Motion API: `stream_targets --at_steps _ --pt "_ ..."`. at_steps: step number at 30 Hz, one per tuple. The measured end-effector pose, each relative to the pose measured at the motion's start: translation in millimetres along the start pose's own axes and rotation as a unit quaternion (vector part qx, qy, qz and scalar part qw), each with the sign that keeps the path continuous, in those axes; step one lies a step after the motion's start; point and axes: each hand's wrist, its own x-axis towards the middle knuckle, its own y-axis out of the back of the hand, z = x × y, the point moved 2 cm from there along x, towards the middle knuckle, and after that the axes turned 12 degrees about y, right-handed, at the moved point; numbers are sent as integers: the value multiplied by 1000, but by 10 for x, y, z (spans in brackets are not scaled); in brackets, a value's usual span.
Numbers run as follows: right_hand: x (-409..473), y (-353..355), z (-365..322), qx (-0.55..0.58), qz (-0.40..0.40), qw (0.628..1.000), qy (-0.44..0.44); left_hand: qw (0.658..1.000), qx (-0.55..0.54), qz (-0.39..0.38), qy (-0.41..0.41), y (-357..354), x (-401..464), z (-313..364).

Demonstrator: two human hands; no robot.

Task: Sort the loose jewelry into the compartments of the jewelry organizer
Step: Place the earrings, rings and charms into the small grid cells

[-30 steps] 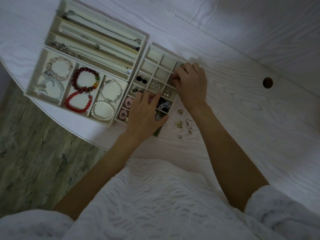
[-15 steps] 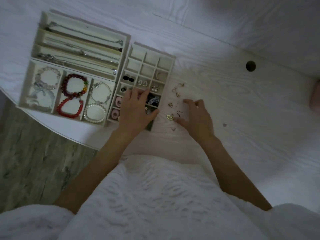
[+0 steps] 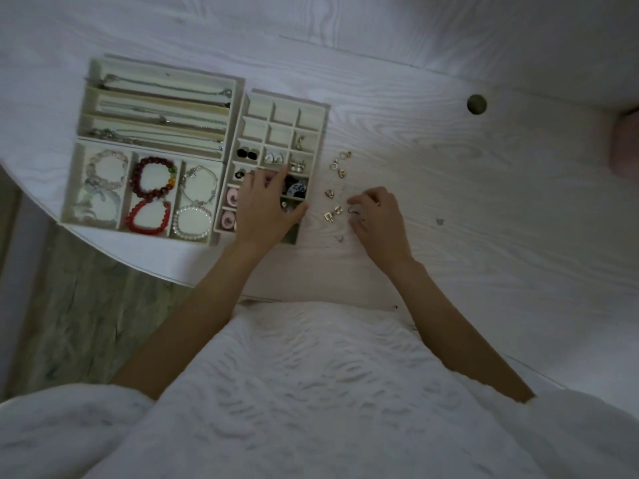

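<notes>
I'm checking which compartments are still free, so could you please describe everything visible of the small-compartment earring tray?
The earring tray is a cream box, apparently fabric-lined, divided into three columns of small square cells. It lies flat on the white table, against the larger trays' right side. The far two rows look empty except one gold piece; nearer cells hold earrings. The left hand rests open over its near part.

A cream grid-compartment earring tray (image 3: pixel 313 114) sits on the pale wood-grain table (image 3: pixel 449 188), touching the right side of a cream long-slot necklace tray (image 3: pixel 238 95). In front of that one lies a cream three-section bracelet tray (image 3: pixel 74 188). The left hand (image 3: pixel 266 205) rests on the grid tray's near compartments. Small gold loose earrings (image 3: pixel 333 215) lie scattered on the table just right of the grid tray (the right hand (image 3: pixel 380 223) sits at their near end).
</notes>
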Motion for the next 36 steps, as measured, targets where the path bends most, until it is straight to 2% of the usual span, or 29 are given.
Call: stream_targets --at_steps 4,8,12,15,17,23,27,33,36 --pt "57 -53 -104 -43 -8 998 52 1000 6 -17 1 27 -1 9" --pt "153 -94 -110 -50 5 996 67 1000 16 -17 1 30 2 20" --pt "177 -84 -84 -52 -22 995 82 999 26 -18 3 29 -4 18" --pt "214 -77 -51 -25 -71 995 65 1000 30 -7 -2 19 -13 25" --pt "263 -44 -35 -9 -74 996 46 999 31 -7 -1 14 -14 19" --pt "665 187 -190 50 -18 997 47 1000 19 9 -5 -21 -31 -4" --pt "1126 158 -387 153 -5 988 31 999 8 32 -4 -31 -44 11" --pt "1606 -98 -556 147 -55 988 12 999 0 47 10 -8 -58 32" --pt "1579 -25 -567 134 -31 989 48 999 -2 52 9 4 -65 38"
